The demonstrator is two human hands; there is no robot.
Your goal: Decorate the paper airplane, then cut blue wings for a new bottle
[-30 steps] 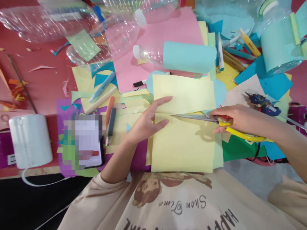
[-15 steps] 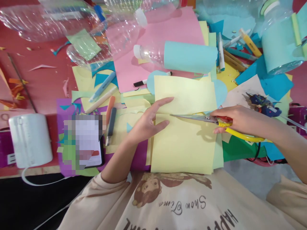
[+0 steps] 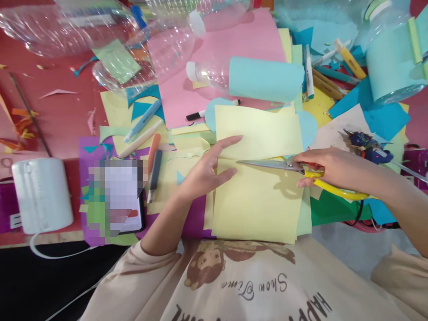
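Note:
My right hand (image 3: 334, 168) is closed around the yellow-and-red handles of a pair of scissors (image 3: 284, 165). The blades are together and point left, lying along a cut line in pale yellow paper. Above that line is the upper part of the paper (image 3: 257, 131); below it lies the lower part (image 3: 256, 205), nearer my body. My left hand (image 3: 210, 171) rests at the paper's left edge, thumb and index finger spread either side of the cut close to the blade tips. Its other fingers are partly hidden.
A bottle wrapped in light blue paper (image 3: 265, 78) lies beyond the paper. Clear plastic bottles (image 3: 167, 49) fill the back left. Left are a phone (image 3: 123, 196), markers (image 3: 154, 171) and a white case (image 3: 43, 196). Right are a glue gun (image 3: 368, 147) and a jar (image 3: 384, 67).
The lower part of the yellow paper has shifted and turned very slightly, its near left corner moving right and up. Both hands and the scissors look almost unmoved.

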